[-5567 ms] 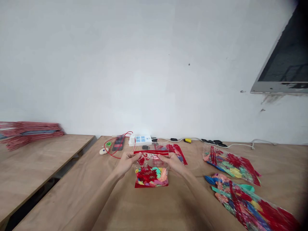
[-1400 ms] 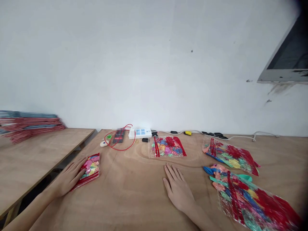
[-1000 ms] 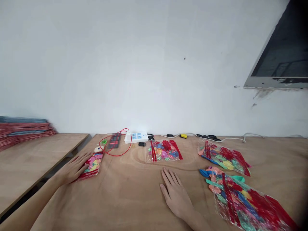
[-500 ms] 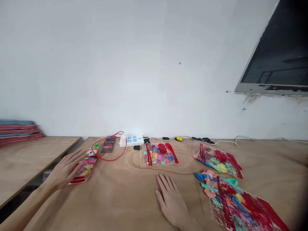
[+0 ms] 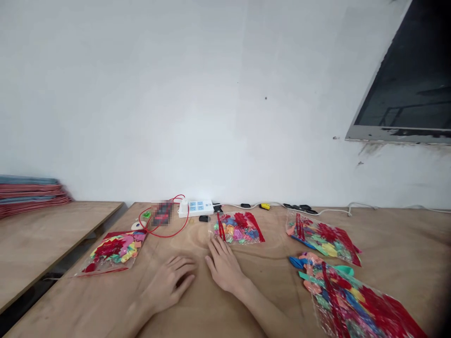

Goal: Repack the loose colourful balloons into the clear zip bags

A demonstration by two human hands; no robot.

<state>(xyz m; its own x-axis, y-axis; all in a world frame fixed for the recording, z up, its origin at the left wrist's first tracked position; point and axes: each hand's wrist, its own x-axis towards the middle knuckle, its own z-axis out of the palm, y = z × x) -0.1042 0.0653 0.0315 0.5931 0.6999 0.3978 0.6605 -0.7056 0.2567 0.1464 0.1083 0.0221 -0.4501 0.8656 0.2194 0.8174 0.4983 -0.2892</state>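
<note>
My left hand (image 5: 171,283) is over the wooden table, fingers loosely bent, thumb apart, and nothing in it. It is slightly blurred. My right hand (image 5: 225,268) lies with fingers stretched out, its fingertips at the lower left edge of the middle clear bag (image 5: 239,228), which has red print and colourful pieces like balloons inside. To the left a similar bag (image 5: 114,251) lies flat. Two more lie on the right: a farther bag (image 5: 324,236) and a nearer bag (image 5: 359,300), with blue, orange and green balloons (image 5: 310,265) sticking out of its open end.
Along the wall lie a white power strip (image 5: 196,207), a red cable (image 5: 169,235), a yellow plug (image 5: 264,206) and small black items (image 5: 300,208). A gap (image 5: 66,263) separates this table from another holding stacked red and blue folded material (image 5: 31,195). A dark screen (image 5: 408,84) hangs at right.
My left hand has left the left bag and moved right toward the table's middle, uncovering that bag. My right hand has moved left and farther in, to the middle bag's edge.
</note>
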